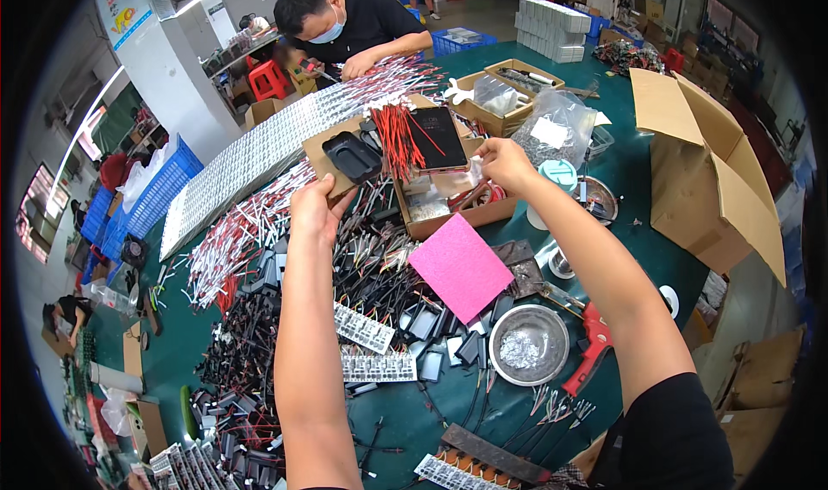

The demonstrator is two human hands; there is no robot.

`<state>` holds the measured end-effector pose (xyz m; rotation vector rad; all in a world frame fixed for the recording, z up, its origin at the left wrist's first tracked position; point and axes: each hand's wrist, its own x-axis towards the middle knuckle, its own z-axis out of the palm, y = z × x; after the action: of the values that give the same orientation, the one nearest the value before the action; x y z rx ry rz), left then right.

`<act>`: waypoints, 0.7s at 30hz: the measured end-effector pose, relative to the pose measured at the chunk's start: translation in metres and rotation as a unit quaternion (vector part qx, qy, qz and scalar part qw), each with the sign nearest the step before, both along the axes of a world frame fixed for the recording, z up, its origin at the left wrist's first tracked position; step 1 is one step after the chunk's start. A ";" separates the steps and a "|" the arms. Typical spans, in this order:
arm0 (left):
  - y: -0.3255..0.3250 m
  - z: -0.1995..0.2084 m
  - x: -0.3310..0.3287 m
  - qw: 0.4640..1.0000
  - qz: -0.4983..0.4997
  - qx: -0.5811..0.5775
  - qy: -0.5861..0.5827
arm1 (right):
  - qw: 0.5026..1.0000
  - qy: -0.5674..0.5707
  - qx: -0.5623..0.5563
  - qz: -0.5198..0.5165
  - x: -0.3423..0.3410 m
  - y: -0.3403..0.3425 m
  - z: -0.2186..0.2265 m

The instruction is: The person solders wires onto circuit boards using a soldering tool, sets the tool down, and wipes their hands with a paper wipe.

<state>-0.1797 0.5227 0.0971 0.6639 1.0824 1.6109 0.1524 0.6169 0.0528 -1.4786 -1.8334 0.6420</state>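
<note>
My left hand (319,210) grips the near left edge of a brown cardboard piece (323,164), thumb on top. On that cardboard sit a black plastic tray (352,156), a bunch of red wires (397,145) with white connectors and a flat black box (437,136). Beneath and nearer stands an open cardboard box (431,225) with tape rolls and plastic bags inside. My right hand (509,166) is at the box's right side, fingers pinched together by something whitish that I cannot make out. A pink foam sheet (461,267) lies just in front of the box.
Black cabled parts (246,343) and red-white wires (250,231) heap up on the left. Nearer right are a metal bowl (529,345) and a red glue gun (592,348). An open carton (703,171) stands far right. Across the green table (647,274), a masked person (354,33) handles wires.
</note>
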 end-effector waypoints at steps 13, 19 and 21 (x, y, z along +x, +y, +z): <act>-0.009 0.005 -0.006 1.000 0.006 -0.009 0.007 | 0.972 -0.234 -0.025 0.005 -0.030 -0.042 0.028; -0.006 0.000 0.003 1.000 0.014 -0.007 -0.003 | 0.982 -0.165 -0.012 -0.090 -0.028 -0.048 0.039; -0.002 -0.004 0.008 1.000 0.007 -0.005 -0.014 | 0.974 -0.205 -0.012 -0.093 -0.017 -0.054 0.051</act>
<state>-0.1716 0.5202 0.0930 0.6267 1.0763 1.6220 0.1352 0.5632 0.1035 -1.8797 -1.9553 0.2816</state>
